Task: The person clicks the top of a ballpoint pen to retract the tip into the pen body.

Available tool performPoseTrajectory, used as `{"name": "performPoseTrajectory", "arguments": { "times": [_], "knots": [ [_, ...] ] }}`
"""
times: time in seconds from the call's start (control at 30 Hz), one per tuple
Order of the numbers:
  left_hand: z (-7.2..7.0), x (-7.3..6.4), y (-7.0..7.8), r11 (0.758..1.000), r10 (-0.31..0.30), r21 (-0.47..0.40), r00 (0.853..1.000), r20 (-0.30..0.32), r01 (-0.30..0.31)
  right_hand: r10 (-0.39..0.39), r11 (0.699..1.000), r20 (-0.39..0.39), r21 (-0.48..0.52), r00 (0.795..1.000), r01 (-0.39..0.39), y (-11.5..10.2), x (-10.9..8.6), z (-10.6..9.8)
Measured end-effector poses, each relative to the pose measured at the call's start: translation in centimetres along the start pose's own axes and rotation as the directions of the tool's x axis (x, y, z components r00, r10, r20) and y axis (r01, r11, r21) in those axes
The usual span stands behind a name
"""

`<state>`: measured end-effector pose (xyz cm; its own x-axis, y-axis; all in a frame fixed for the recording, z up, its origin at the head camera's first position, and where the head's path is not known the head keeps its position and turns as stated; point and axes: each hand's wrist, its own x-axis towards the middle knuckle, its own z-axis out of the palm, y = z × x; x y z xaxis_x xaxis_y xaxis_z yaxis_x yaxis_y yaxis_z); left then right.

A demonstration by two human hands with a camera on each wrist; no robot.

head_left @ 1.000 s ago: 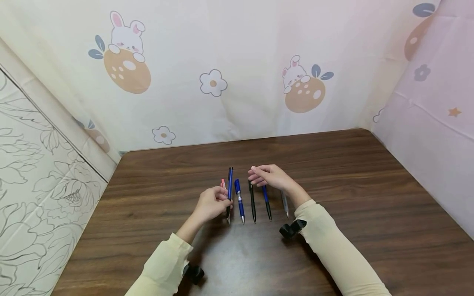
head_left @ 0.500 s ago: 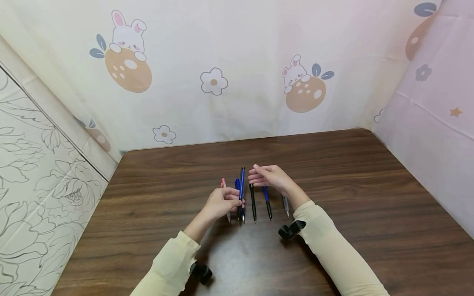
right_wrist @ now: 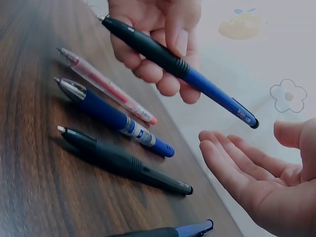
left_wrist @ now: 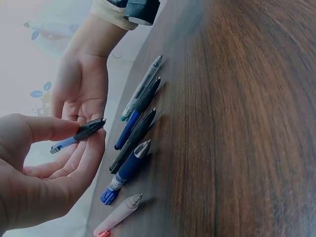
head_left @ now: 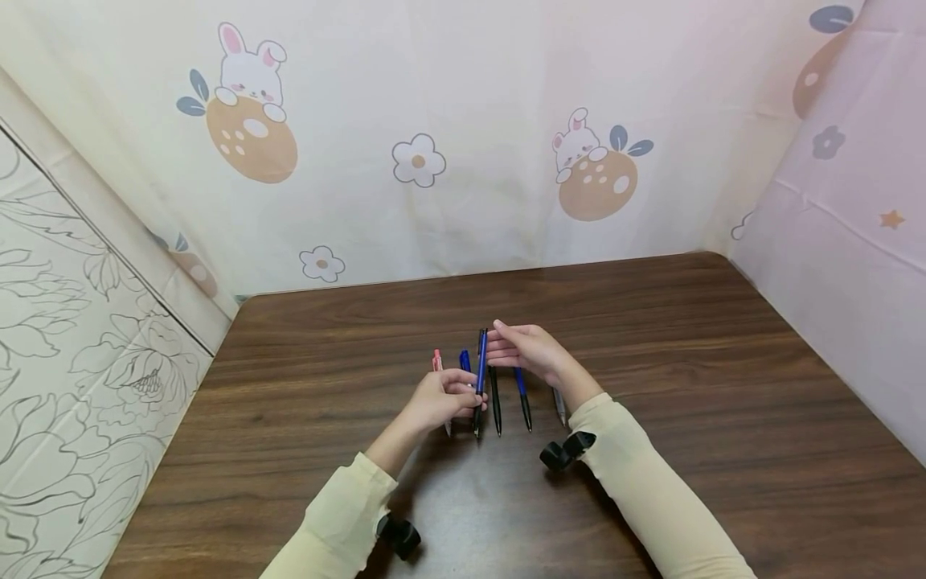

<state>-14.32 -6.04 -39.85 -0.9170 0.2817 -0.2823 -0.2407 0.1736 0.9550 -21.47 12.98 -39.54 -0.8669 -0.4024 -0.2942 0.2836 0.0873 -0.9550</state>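
Observation:
My left hand pinches a blue-and-black pen between thumb and fingers, raised over the row of pens. The pen's blue clip end points toward my right hand, which is open with palm turned up and fingers extended just beside it. On the table below lie a red-tipped clear pen, a blue pen, a black pen, a second blue-and-black pen and a clear pen. In the head view my left hand partly hides the blue pen.
The pens lie side by side on a dark wooden table, tips toward me. Behind it hangs a pale curtain printed with rabbits and flowers. Black wrist cameras sit on both cream sleeves.
My left hand has carried the blue-and-black pen rightward, from over the red-tipped pen to beside my right fingertips. The right hand has barely moved.

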Motion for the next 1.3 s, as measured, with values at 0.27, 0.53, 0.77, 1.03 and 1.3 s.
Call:
{"name": "performPoseTrajectory", "arguments": {
  "times": [0.27,0.53,0.77,1.03,1.3],
  "knots": [
    [0.18,-0.10,0.07,0.999,-0.035,-0.024,0.999,0.019,0.036,0.050,0.988,0.048,0.145,0.998,-0.057,-0.06,0.16,0.26],
    [0.32,-0.04,0.01,0.998,-0.055,-0.033,0.998,0.039,0.057,0.050,0.966,0.140,0.246,0.989,-0.084,0.01,0.19,0.51],
    [0.35,0.06,-0.10,0.997,-0.057,-0.053,0.997,0.057,0.060,0.053,0.928,0.187,0.353,0.981,-0.118,-0.22,0.28,0.80],
    [0.34,0.15,-0.26,0.992,-0.064,-0.107,0.994,0.085,0.073,0.063,0.911,0.190,0.390,0.980,-0.134,-0.31,0.27,0.86],
    [0.23,0.19,-0.68,0.975,-0.078,-0.195,0.988,0.133,0.103,0.060,0.902,0.173,0.413,0.983,-0.128,-0.16,0.31,0.86]
  ]
}}
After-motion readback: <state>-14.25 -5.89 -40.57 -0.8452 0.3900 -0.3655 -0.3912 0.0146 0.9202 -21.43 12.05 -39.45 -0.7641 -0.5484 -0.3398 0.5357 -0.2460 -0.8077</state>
